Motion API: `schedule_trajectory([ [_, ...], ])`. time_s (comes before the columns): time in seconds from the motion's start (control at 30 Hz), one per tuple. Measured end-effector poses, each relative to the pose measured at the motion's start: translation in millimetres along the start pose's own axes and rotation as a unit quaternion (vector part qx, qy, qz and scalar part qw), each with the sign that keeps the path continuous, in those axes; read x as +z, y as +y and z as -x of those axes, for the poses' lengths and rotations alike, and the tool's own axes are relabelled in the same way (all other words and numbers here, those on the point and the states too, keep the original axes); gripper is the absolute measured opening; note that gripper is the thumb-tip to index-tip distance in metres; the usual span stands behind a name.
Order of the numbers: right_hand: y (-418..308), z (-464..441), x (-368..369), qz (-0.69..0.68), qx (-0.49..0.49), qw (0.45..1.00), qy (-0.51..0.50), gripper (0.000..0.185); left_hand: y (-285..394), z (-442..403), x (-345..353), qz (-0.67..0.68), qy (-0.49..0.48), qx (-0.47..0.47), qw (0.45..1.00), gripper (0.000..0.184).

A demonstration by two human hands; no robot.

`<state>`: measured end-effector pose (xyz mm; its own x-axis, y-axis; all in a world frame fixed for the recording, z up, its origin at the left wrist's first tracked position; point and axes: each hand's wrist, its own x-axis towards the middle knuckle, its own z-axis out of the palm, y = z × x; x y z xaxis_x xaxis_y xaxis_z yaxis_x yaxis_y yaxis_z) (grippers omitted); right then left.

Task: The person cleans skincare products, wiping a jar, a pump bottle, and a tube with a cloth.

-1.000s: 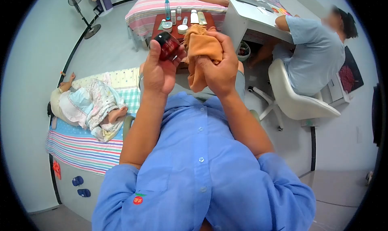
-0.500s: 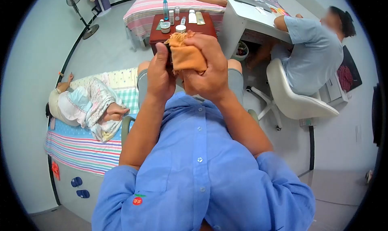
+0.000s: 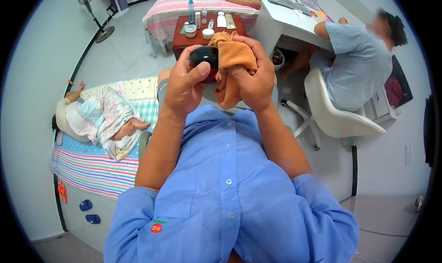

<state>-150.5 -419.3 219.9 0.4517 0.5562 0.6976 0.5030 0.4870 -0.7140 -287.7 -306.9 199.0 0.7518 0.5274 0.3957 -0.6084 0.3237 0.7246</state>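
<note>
Dark red jar (image 3: 210,76) with black lid (image 3: 203,56) was held near 12 o'clock by left hand (image 3: 184,86), fingers wrapped around it, thumb laid over lid edge. Orange cloth (image 3: 236,55), fringed, was gripped in folds by right hand's (image 3: 257,83) fingers, at jar's 3 o'clock. Beyond, bottles and small containers were arrayed on red surface (image 3: 181,41); at 2 o'clock, person (image 3: 361,60) was seated.

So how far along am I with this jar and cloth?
Nothing looks clearly finished. Your left hand holds the black-topped jar beside the orange cloth in your right hand. Likely left: more wiping; whether the containers on the red table are done, I can't tell.
</note>
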Motion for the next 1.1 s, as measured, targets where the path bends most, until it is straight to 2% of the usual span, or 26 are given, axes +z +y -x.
schedule_trajectory([
  [0.03,0.6,-1.4,-0.8,-0.038,0.036,0.999,-0.005,0.048,-0.2,-0.9,1.2,0.006,0.01,-0.005,1.0,0.064],
  [0.1,-6.3,-3.4,0.1,-0.052,0.047,0.998,-0.001,0.05,0.6,-2.1,-1.4,-0.007,-0.006,0.001,1.0,0.058],
  [0.17,-18.9,-7.4,3.2,0.068,-0.177,0.981,-0.037,0.052,1.8,-2.9,-2.5,0.036,-0.023,-0.03,0.999,0.05],
  [0.2,-14.4,-7.8,5.4,0.111,-0.233,0.964,-0.064,0.054,-3.8,-1.9,2.6,0.008,0.012,0.011,1.0,0.042],
  [0.23,-13.3,-6.6,9.0,0.112,-0.233,0.964,-0.062,0.054,-3.2,-2.3,5.1,0.009,0.009,0.011,1.0,0.042],
  [0.3,-11.6,-3.2,13.8,0.15,-0.219,0.964,-0.029,0.054,0.2,-3.5,10.9,0.136,0.081,-0.017,0.987,0.051],
  [0.37,-4.4,-4.3,6.5,0.114,-0.206,0.972,-0.017,0.053,-0.2,-2.5,5.3,0.141,0.074,-0.025,0.987,0.052],
  [0.43,-1.9,-1.1,1.4,0.029,-0.004,0.999,0.024,0.051,0.4,-1.5,3.6,0.059,-0.016,-0.011,0.998,0.045],
  [0.5,2.7,0.1,0.6,0.039,-0.014,0.999,0.029,0.05,1.8,-0.3,9.1,0.048,-0.013,-0.003,0.999,0.045],
  [0.57,1.1,0.6,1.0,0.046,-0.054,0.997,-0.006,0.053,3.1,-0.3,15.0,0.042,0.017,0.055,0.997,0.046],
  [0.63,-1.9,0.5,2.0,0.05,-0.074,0.996,-0.023,0.054,2.8,-0.6,4.9,0.044,0.02,0.062,0.997,0.049],
  [0.7,-5.5,0.0,3.6,0.062,-0.14,0.986,-0.063,0.055,1.3,-1.9,-2.0,0.088,0.029,0.072,0.993,0.05],
  [0.77,-5.7,1.2,4.8,0.069,-0.141,0.985,-0.065,0.057,1.6,-0.5,-1.3,0.088,0.015,0.068,0.994,0.049],
  [0.83,-6.3,3.8,6.4,0.079,-0.122,0.989,-0.027,0.056,1.4,1.3,4.9,0.067,0.036,0.026,0.997,0.05],
  [0.87,-6.5,3.5,5.3,0.08,-0.122,0.989,-0.028,0.056,2.2,1.9,7.7,0.061,0.001,0.013,0.998,0.048],
  [0.93,-7.7,3.0,1.4,0.042,0.001,0.999,0.033,0.052,-1.3,2.2,9.8,0.049,-0.005,0.005,0.999,0.048],
  [0.97,-8.4,3.0,1.3,0.042,0.001,0.999,0.031,0.052,-3.3,2.7,10.0,0.036,-0.01,-0.002,0.999,0.047],
  [1.03,-10.3,2.6,-0.4,-0.107,0.054,0.991,0.062,0.046,-5.8,1.4,8.7,0.028,0.001,0.0,1.0,0.049],
  [1.1,-11.2,2.0,-6.7,-0.133,0.057,0.988,0.057,0.044,-4.1,-1.2,7.1,0.11,0.053,-0.001,0.993,0.054],
])
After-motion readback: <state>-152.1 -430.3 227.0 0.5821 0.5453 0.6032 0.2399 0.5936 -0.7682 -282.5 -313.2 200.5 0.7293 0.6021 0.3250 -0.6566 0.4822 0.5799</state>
